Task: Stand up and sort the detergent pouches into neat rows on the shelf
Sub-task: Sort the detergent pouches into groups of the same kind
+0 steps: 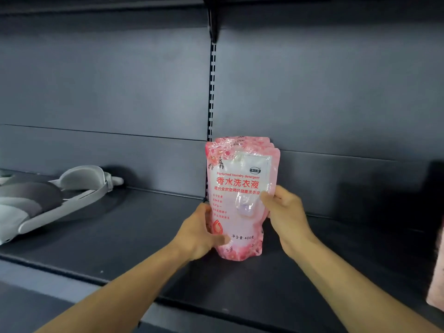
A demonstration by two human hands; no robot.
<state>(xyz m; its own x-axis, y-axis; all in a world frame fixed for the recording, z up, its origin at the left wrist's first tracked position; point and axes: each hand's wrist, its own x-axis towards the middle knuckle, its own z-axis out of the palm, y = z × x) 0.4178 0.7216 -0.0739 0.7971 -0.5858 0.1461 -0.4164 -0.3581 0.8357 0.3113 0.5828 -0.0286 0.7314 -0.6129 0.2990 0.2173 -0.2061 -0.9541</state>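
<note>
A pink floral detergent pouch stands upright on the dark shelf, with the tops of more pink pouches showing in a row right behind it. My left hand grips the front pouch's lower left edge, thumb across its face. My right hand holds its right edge, thumb on the front. The fingers of both hands are hidden behind the pouch.
A grey and white headset-like device lies on the shelf at the far left. Part of another pink object shows at the right edge. A slotted upright runs down the back panel behind the pouches.
</note>
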